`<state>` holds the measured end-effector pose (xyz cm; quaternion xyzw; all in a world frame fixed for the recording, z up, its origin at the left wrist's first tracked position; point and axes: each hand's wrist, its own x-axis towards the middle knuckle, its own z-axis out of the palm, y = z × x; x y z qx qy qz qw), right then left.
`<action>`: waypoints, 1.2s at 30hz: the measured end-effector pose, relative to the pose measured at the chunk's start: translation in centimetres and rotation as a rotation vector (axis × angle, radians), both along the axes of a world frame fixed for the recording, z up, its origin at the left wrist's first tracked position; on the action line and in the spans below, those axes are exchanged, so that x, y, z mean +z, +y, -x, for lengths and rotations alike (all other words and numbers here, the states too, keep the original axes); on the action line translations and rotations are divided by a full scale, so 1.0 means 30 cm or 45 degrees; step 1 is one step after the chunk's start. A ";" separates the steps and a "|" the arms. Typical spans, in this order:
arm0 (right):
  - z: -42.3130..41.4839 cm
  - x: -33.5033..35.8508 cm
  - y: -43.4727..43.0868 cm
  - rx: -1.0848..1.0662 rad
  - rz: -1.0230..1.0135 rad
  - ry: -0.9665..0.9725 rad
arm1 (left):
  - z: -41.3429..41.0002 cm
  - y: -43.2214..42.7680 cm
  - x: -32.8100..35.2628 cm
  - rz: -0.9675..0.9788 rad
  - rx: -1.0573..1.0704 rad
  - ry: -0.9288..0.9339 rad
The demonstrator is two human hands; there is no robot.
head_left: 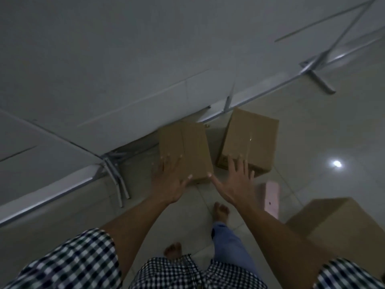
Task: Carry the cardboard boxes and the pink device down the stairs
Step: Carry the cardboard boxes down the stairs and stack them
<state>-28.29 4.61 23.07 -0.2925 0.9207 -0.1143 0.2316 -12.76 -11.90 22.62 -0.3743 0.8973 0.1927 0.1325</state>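
Straight ahead, the left box (183, 146) lies nearest our left hand (169, 182), the right box (250, 140) nearest our right hand (235, 182), both hands spread, empty.

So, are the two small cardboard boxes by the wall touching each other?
Apart. The head view shows a strip of pale floor between the left box and the right box, narrowing toward the near end.

Fingers are spread: the left hand (169, 180) is held over the near edge of one cardboard box (187, 147); the right hand (235, 184) over a second box (252, 138) — a pink device (270, 197) is laid on the floor (312, 142) nearby.
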 end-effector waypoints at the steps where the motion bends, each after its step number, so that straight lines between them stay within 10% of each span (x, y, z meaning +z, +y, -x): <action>1: 0.043 -0.004 -0.026 0.039 -0.012 -0.010 | 0.023 -0.012 -0.006 0.009 0.027 -0.040; 18: 0.343 -0.215 -0.411 0.314 -0.053 -0.048 | 0.200 -0.273 -0.155 0.060 0.258 -0.163; 36: 0.310 -1.148 -0.593 0.102 -0.145 -0.205 | 0.097 -0.486 -1.164 -0.111 0.193 -0.308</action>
